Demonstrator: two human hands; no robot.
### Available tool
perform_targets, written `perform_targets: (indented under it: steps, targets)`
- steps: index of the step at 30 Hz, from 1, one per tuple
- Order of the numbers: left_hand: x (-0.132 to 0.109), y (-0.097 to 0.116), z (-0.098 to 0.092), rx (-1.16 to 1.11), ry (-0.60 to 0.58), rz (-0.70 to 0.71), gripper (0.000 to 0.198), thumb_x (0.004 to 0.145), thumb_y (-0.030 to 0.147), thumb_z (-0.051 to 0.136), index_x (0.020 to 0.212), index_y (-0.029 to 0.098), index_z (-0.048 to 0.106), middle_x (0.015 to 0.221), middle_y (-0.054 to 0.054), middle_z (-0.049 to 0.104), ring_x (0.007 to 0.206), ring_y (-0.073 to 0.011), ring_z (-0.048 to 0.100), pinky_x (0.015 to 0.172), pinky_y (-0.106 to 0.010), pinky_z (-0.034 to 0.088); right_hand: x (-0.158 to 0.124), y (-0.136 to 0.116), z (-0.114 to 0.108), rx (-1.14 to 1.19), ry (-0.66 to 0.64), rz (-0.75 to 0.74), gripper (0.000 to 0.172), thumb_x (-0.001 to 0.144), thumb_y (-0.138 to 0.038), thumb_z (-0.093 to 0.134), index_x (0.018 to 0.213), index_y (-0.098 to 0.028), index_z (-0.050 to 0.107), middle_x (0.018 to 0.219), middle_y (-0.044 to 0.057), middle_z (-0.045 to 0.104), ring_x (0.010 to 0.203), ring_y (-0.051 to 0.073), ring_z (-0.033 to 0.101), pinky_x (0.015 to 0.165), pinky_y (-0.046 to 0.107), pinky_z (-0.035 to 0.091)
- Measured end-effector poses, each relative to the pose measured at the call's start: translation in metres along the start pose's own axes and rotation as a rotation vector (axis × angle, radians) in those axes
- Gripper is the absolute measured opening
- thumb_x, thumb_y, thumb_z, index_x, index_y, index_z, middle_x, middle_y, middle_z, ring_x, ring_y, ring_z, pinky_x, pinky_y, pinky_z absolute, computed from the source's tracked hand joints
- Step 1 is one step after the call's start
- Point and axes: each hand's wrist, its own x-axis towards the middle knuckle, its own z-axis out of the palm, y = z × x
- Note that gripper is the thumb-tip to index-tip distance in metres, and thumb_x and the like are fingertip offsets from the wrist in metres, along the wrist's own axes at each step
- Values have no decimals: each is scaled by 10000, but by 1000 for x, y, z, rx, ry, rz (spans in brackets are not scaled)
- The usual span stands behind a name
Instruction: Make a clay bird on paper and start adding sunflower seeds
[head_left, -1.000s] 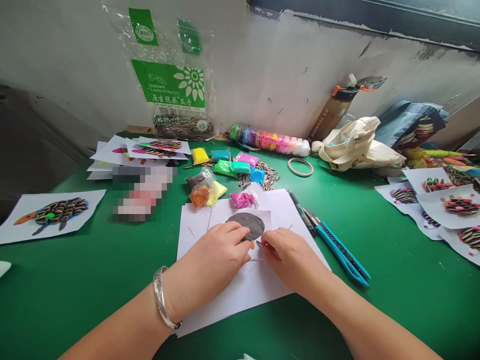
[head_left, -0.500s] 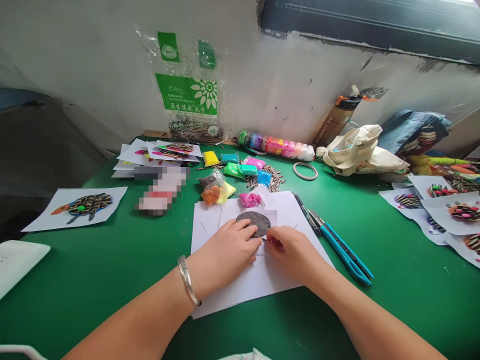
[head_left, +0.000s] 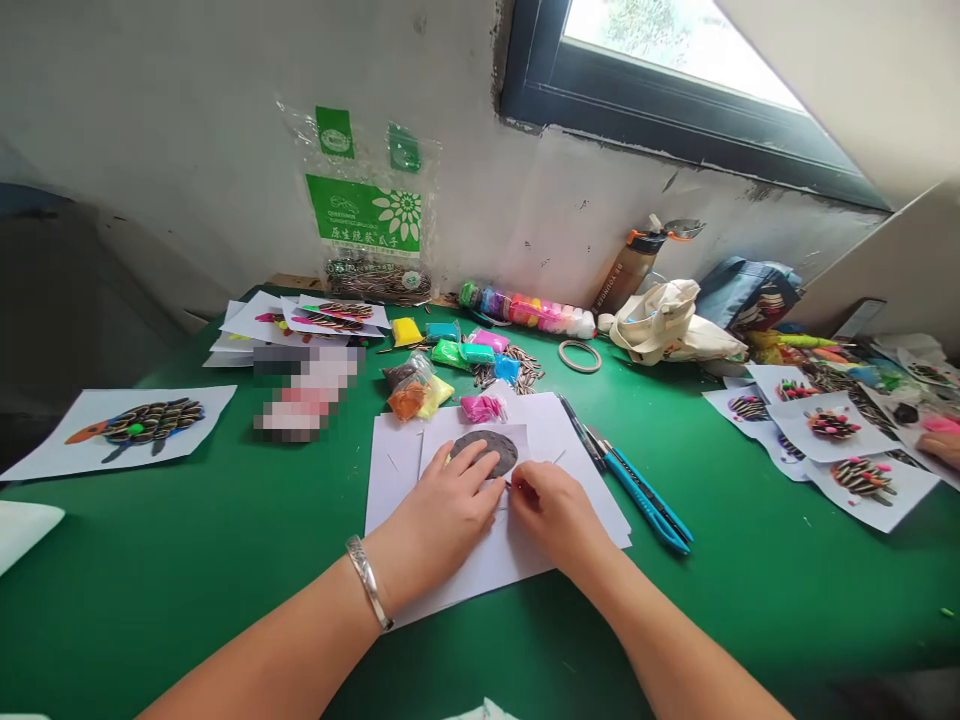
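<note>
A flat, dark grey clay oval (head_left: 501, 450) lies on a small sheet of paper above larger white sheets (head_left: 592, 480). My left hand (head_left: 454, 510), with a silver bangle on the wrist, rests across the oval's left and lower part, fingers stretched out flat. Close by, at the oval's lower right edge, my right hand (head_left: 553, 508) is closed in a pinch. A small dark sliver shows at its fingertips, too small to name. Just past the papers' far edge are packets of coloured clay, among them a pink packet (head_left: 484, 406).
Right of the papers lie a pen (head_left: 581, 432) and a blue utility knife (head_left: 646, 492). Loose sunflower seeds (head_left: 529, 370) and a tape ring (head_left: 580, 356) are farther back. Seed pictures (head_left: 832, 425) lie right, another picture (head_left: 150, 428) left. Another person's hand (head_left: 941, 440) is at the right edge.
The view has tilted up and swung right, bringing more window and another person's hand into sight. Both my hands keep nearly the same pose at the clay oval.
</note>
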Motion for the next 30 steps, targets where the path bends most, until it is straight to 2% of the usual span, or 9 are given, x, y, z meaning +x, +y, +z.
perform_targets:
  steps: [9, 15, 30]
  targets:
    - [3, -5, -3, -29, -40, 13, 280, 940, 204, 485, 1195, 179, 600, 1300, -118, 597, 1287, -341, 461, 1051, -607, 355, -7, -2, 10, 32, 96, 40, 123, 857, -154, 478, 799, -193, 578, 706, 28, 602, 679, 179, 538, 634, 274, 401]
    - [4, -6, -1, -32, -31, 14, 261, 943, 208, 478, 1158, 164, 619, 1284, -120, 610, 1268, -343, 477, 1040, -595, 368, -5, -5, 12, -7, 132, 20, 142, 851, -151, 479, 734, -201, 540, 644, 11, 556, 619, 163, 503, 589, 260, 379]
    - [5, -3, -3, -40, -49, -19, 275, 940, 201, 487, 1172, 148, 625, 1304, -120, 604, 1261, -346, 488, 1043, -596, 372, -8, -13, 10, 7, 128, 22, 158, 841, -122, 475, 709, -204, 503, 622, -1, 535, 593, 152, 484, 575, 253, 351]
